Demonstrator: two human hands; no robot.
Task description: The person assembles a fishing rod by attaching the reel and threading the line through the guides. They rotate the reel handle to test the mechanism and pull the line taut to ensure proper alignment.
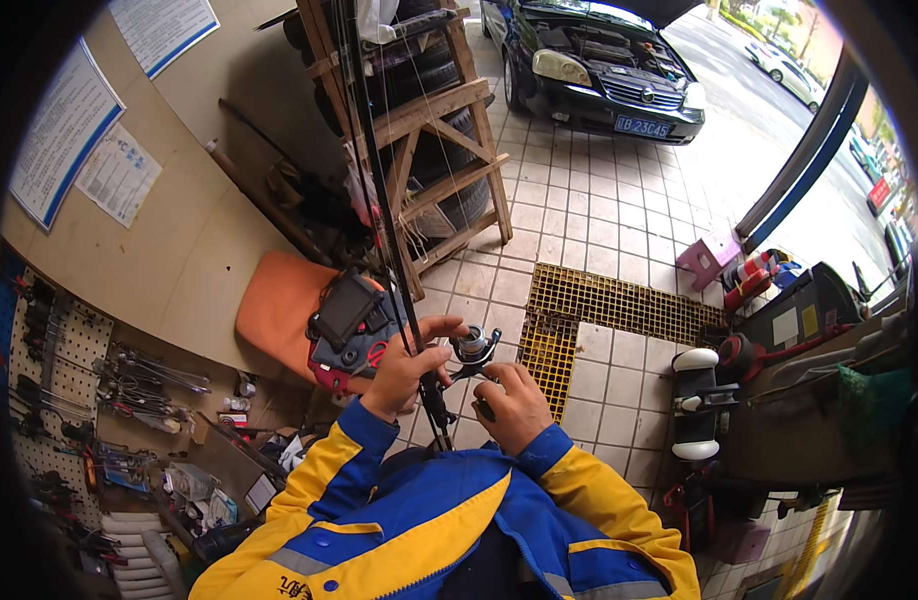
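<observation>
A dark fishing rod rises from my lap toward the top of the view, leaning slightly left. My left hand is wrapped round it beside the reel, with the index finger stretched toward the spool. The spinning reel, with a silver spool and dark body, sticks out to the right of the rod. Close by on its right, my right hand is closed with curled fingers on the reel's crank handle, whose dark knob shows only partly. The rod's butt end reaches down to my jacket.
An orange seat-like box bears a dark tablet-like device at left. Beyond stands a wooden rack with tyres. Yellow floor grating, a pink stool and a black car with raised bonnet lie ahead. Tools hang on a pegboard.
</observation>
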